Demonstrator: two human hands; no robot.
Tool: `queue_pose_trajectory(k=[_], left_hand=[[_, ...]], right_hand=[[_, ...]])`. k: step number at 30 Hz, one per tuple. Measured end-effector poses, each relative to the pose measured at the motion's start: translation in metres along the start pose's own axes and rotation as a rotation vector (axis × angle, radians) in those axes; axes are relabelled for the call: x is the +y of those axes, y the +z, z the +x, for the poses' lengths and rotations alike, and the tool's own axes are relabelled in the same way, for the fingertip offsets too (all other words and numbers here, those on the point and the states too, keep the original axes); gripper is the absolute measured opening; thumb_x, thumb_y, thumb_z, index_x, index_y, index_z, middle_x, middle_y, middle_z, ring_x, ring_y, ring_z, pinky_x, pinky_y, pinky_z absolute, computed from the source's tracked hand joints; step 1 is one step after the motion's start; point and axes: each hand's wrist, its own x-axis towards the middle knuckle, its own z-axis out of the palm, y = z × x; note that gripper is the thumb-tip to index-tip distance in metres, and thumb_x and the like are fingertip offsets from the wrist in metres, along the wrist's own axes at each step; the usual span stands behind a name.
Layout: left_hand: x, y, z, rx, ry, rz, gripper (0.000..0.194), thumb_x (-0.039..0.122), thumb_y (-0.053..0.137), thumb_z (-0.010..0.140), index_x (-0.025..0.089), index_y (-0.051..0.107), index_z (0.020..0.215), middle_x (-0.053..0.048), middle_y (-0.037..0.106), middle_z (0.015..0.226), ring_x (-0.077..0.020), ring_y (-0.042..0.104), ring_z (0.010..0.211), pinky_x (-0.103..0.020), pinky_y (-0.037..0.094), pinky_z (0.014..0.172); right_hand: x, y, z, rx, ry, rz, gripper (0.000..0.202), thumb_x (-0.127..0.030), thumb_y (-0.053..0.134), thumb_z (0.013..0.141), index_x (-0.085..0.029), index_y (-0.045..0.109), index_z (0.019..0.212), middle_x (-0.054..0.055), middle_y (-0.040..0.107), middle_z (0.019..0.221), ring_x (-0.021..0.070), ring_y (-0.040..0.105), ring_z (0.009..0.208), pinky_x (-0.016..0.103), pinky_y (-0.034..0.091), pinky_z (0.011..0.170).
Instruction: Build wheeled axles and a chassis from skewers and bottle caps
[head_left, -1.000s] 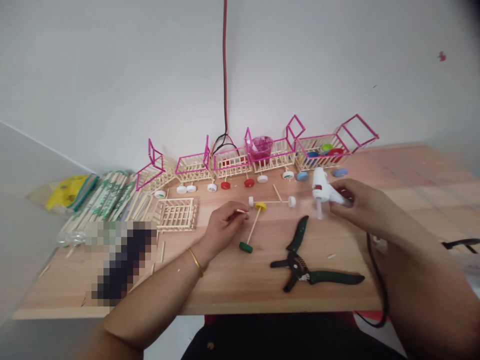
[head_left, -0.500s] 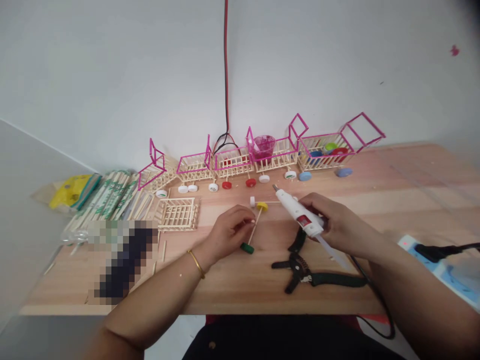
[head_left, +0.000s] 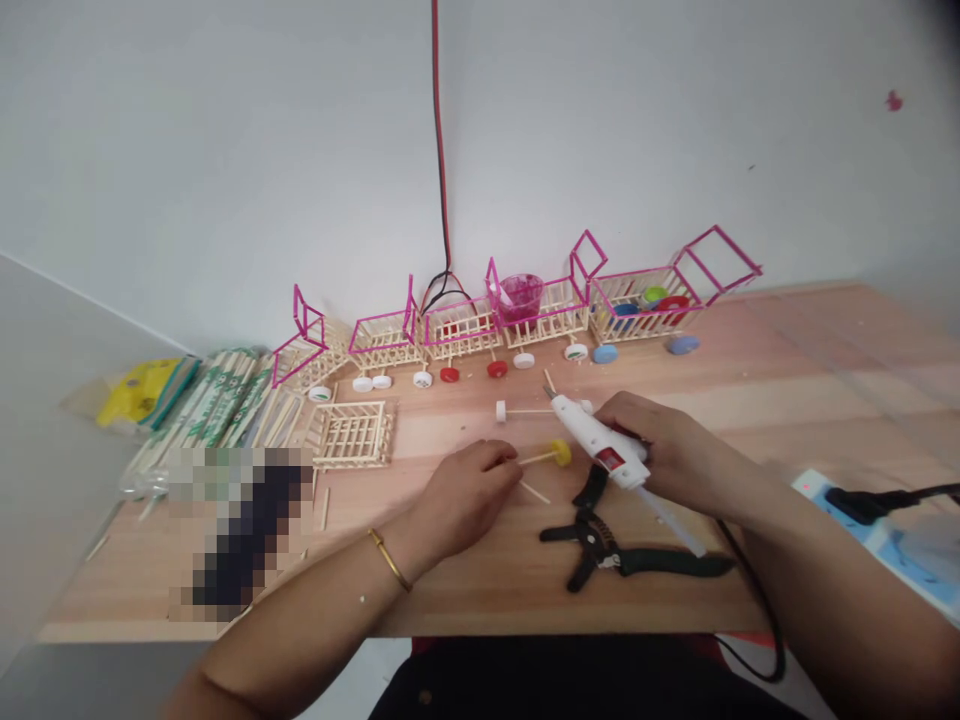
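Observation:
My left hand (head_left: 474, 492) is closed around a thin wooden stick (head_left: 537, 459) that has a yellow bottle cap (head_left: 561, 453) on its far end. Its near end is hidden under the hand. A second stick end (head_left: 536, 492) pokes out below the fingers. My right hand (head_left: 651, 440) grips a white glue gun (head_left: 598, 440), its nozzle pointing up and left, with a clear glue stick (head_left: 675, 522) out of the back. Just left of the nozzle lies another stick with a white cap (head_left: 501, 411) at its left end.
Black pliers (head_left: 598, 545) lie below the glue gun. Small stick carts (head_left: 461, 338) with pink rims and bottle-cap wheels line the wall. A plain stick basket (head_left: 351, 434) is at left, beside bagged sticks (head_left: 206, 410). A power strip (head_left: 862, 535) stands at right.
The stick with the yellow cap has swung to the right, so the cap now sits nearer the glue gun. The green cap has gone out of sight behind my left hand.

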Motion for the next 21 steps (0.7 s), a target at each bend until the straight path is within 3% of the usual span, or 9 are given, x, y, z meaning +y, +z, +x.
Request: queue_pose_trajectory(k=[7,12,15,17,21], left_hand=[[-0.019,0.008,0.004,0.148,0.014,0.053,0.023,0.015,0.044,0.088,0.020,0.063,0.100,-0.010,0.061,0.107,-0.0201,0.055,0.095,-0.032,0.046,0.084],[-0.021,0.001,0.010,0.287,0.107,0.151,0.018,0.013,0.047,0.087,0.019,0.064,0.091,-0.008,0.061,0.104,-0.0191,0.053,0.095,-0.033,0.046,0.082],[-0.020,-0.007,0.011,0.399,0.091,0.192,0.014,0.013,0.052,0.085,0.019,0.064,0.085,-0.007,0.061,0.089,-0.0180,0.052,0.085,-0.032,0.046,0.074],[-0.020,-0.011,0.009,0.466,0.045,0.133,0.011,0.014,0.055,0.084,0.018,0.064,0.087,-0.005,0.059,0.080,-0.0163,0.051,0.079,-0.030,0.045,0.069],[-0.018,-0.017,0.006,0.588,-0.068,-0.090,0.012,0.012,0.057,0.083,0.017,0.061,0.094,-0.004,0.062,0.084,-0.0138,0.056,0.080,-0.027,0.047,0.072]], right_hand=[[-0.003,-0.002,0.001,-0.004,0.023,-0.014,0.005,-0.021,0.054,0.077,-0.021,0.057,0.081,0.004,0.061,0.081,0.0182,0.057,0.072,0.027,0.043,0.061],[-0.003,-0.003,0.000,-0.073,-0.018,0.001,0.007,-0.019,0.054,0.075,-0.019,0.055,0.083,0.004,0.059,0.082,0.0174,0.055,0.071,0.027,0.040,0.061],[-0.006,-0.006,0.000,-0.123,-0.015,-0.003,0.007,-0.015,0.053,0.074,-0.019,0.052,0.080,0.003,0.057,0.080,0.0166,0.053,0.069,0.027,0.039,0.061],[-0.009,-0.007,0.000,-0.159,-0.022,0.002,0.009,-0.013,0.052,0.073,-0.019,0.052,0.079,0.003,0.057,0.079,0.0164,0.053,0.069,0.027,0.038,0.061],[-0.016,-0.009,0.000,-0.214,-0.066,0.040,0.008,-0.014,0.047,0.079,-0.020,0.052,0.080,0.003,0.057,0.078,0.0175,0.054,0.071,0.028,0.039,0.063]])
